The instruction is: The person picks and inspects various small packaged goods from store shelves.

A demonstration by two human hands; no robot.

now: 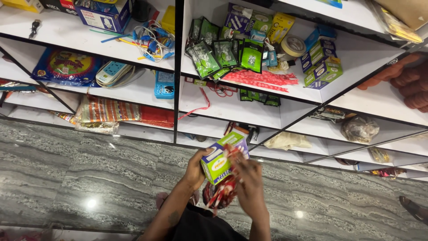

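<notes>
My left hand (197,168) grips a small green, white and purple carton (221,157) from the left side, holding it tilted in front of me. My right hand (249,178) is at the carton's right side, its fingers closed on a bunch of red and white strips (223,189) that hang down below the carton. Both hands are low in the middle of the view, above a grey marble floor (89,165) and in front of white shelves (223,111).
The shelves hold green packets (225,53), more small cartons (322,67), a tape roll (293,45), red strips (263,79), cables (154,38), a blue power strip (164,85) and folded cloth (109,111). Someone else's foot (414,209) shows at the right edge.
</notes>
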